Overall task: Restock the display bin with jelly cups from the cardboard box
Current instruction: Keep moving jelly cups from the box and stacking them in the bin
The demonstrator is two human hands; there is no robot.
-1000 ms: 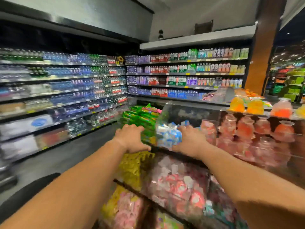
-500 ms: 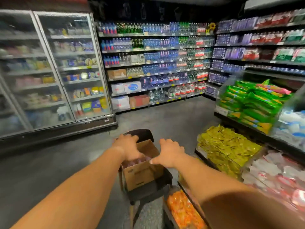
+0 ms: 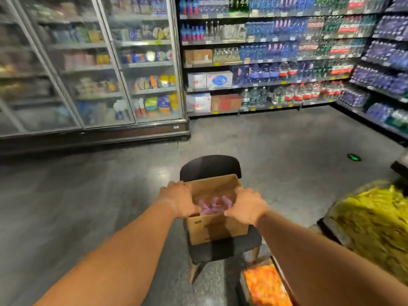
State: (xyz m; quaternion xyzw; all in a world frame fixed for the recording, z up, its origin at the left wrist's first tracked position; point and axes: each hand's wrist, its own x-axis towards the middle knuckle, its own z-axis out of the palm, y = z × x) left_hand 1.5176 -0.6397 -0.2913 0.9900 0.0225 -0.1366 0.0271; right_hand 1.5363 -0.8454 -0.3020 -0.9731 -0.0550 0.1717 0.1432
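Observation:
An open cardboard box [image 3: 217,228] stands on the seat of a black chair [image 3: 209,166] in the aisle. Purple and pink jelly cups [image 3: 213,205] lie inside it. My left hand [image 3: 178,202] reaches down over the box's left wall, with its thumb by the cups. Over the right side, my right hand [image 3: 246,206] is curled down onto the cups. The backs of both hands hide the fingers, so I cannot tell whether either holds any cups. The display bin for the jelly cups is out of view.
A bin of yellow packets [image 3: 373,219] and a lower bin of orange packets [image 3: 265,286] stand close on my right. Glass-door fridges [image 3: 92,67] line the left, and drink shelves [image 3: 276,58] fill the back wall. Grey floor [image 3: 88,195] lies around the chair.
My view has swung left, from the candy display to the box on the chair. Both hands left the display bin, crossed over and came down into the box.

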